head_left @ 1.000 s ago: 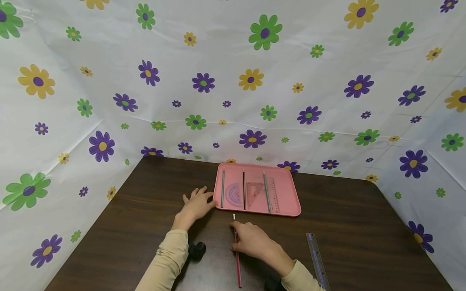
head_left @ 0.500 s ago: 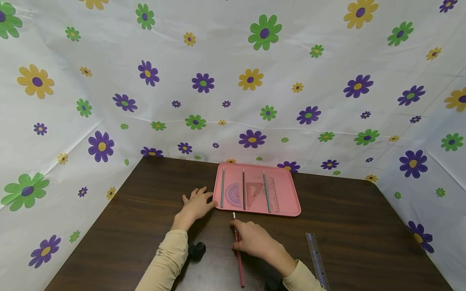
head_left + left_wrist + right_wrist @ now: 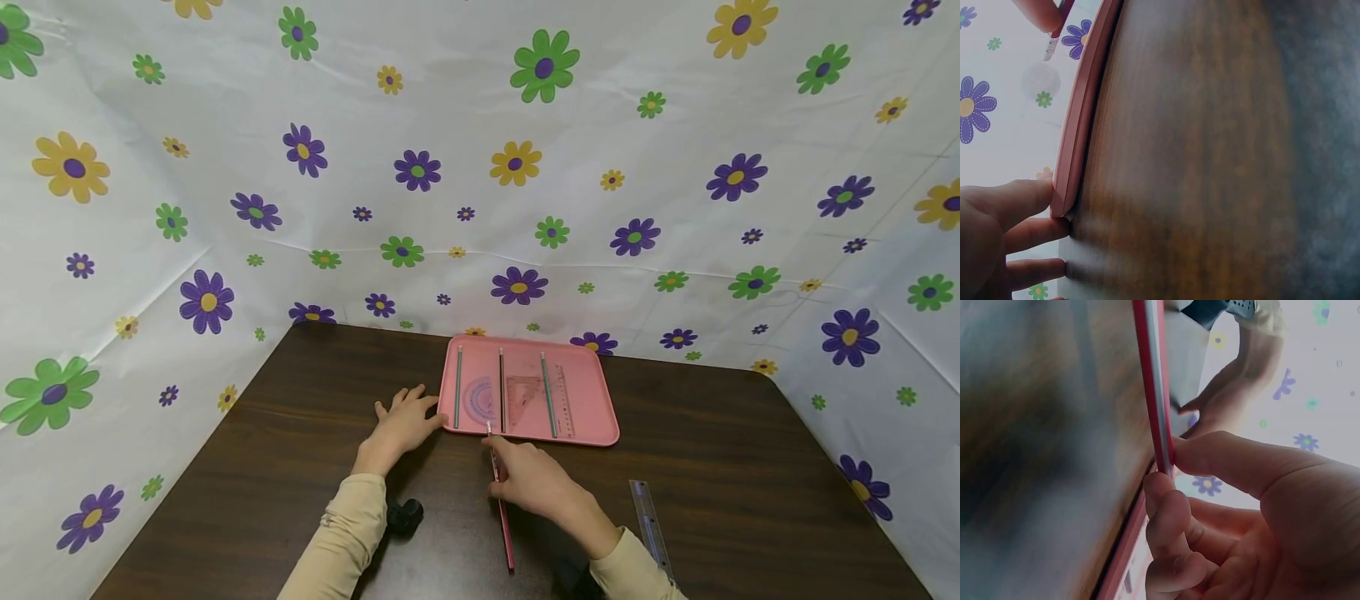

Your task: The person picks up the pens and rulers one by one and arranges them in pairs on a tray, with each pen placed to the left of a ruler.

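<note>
My right hand [image 3: 536, 479] pinches a red pencil [image 3: 505, 525] between thumb and fingers, its white eraser end pointing at the front edge of a pink tray [image 3: 600, 417]. The right wrist view shows the red pencil [image 3: 1157, 394] gripped the same way. With fingers spread, my left hand [image 3: 405, 429] touches the tray's front left corner; in the left wrist view its thumb lies against the tray rim [image 3: 1079, 125]. On the tray lie a green pencil [image 3: 458, 392], a clear protractor [image 3: 478, 402], a black pencil [image 3: 502, 392], a set square [image 3: 522, 398], another green pencil [image 3: 549, 396] and a small clear ruler [image 3: 566, 404].
A clear ruler [image 3: 649, 525] lies on the dark wooden table [image 3: 720, 467] to the right, partly behind the right sleeve. A black wrist device [image 3: 405, 518] sits by the left forearm. Flower-printed sheeting [image 3: 450, 125] stands around the table.
My right hand has carried the red pencil forward and slightly right, so its eraser end now reaches the tray's front edge. The left hand has stayed at the tray corner.
</note>
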Tool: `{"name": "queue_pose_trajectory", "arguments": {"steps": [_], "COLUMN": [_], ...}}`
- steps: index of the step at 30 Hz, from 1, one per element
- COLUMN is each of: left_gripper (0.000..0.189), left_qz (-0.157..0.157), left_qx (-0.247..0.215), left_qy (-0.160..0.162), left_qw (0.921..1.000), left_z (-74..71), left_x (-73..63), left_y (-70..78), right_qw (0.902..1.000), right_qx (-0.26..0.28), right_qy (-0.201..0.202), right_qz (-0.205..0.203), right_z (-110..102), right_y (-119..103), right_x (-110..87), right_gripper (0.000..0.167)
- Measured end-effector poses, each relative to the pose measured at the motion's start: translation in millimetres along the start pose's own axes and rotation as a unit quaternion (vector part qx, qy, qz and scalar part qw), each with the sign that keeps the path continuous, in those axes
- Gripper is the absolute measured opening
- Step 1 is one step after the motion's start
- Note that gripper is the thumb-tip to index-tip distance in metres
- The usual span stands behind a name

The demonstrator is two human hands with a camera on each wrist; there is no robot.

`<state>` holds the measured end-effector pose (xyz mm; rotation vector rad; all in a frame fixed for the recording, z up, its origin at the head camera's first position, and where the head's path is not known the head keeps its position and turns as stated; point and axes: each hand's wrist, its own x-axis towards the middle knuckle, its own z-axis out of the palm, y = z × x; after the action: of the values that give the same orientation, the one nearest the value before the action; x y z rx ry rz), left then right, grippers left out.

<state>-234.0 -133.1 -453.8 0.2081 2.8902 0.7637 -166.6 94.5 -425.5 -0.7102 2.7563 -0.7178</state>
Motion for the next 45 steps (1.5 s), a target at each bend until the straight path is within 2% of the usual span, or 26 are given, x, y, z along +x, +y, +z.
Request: {"name": "queue_pose_trajectory", "arguments": {"steps": [11,21,38,45], "left_gripper": [0.052,0.053,0.053,0.053], "left_qz": [0.001,0.002,-0.001,0.002], "left_qx": [0.001,-0.003,-0.002,-0.006], "left_qy": [0.003,0.001,0.001,0.001], "left_qw": [1.0,1.0,1.0,1.0], "left_z": [-0.4,-0.6,1.2,0.6], "left_x": [-0.5,-0.6,0.2,0.0], "left_y": [-1.8,-0.4,-2.2,-0.4], "right_qw": [0.9997,0.9972,0.992,0.9916], "right_qx": [0.0,0.002,0.041,0.024], "right_qy": [0.023,0.06,0.064,0.082], "right_qz": [0.01,0.044,0.101,0.098], "right_z": [-9.2,-20.2,-37.3,-43.5], "right_y": [9.1,25.7,48.5,67.2], "right_x": [2.5,8.4,16.3,21.6], "right_gripper": [0.061,0.062,0.077,0.07]}}
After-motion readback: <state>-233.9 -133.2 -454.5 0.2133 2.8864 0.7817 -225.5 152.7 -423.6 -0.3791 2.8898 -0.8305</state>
